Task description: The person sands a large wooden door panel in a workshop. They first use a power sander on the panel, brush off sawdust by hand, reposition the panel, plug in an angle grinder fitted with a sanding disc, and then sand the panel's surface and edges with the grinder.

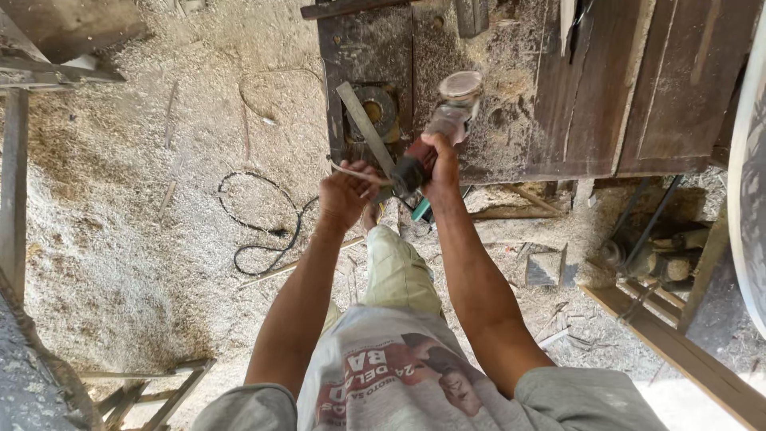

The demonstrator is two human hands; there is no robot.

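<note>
One view only, worn on my head: looks steeply down my arms, close on my hands, my legs near, sawdust floor (120, 239) left, dusty wooden bench (558, 104) far right.

The disc end of the angle grinder (447, 120) is blurred, so its guard and wheel cannot be told apart. Part of the tool's body is hidden inside the grip of the right hand (437, 164). What the left hand (345, 191) is closed on is too thin to be made out. The wooden worktop (558, 96) is cut off by the top edge, and the pale round object (748, 183) by the right edge. The black cable (263, 231) is partly buried in sawdust.
</note>
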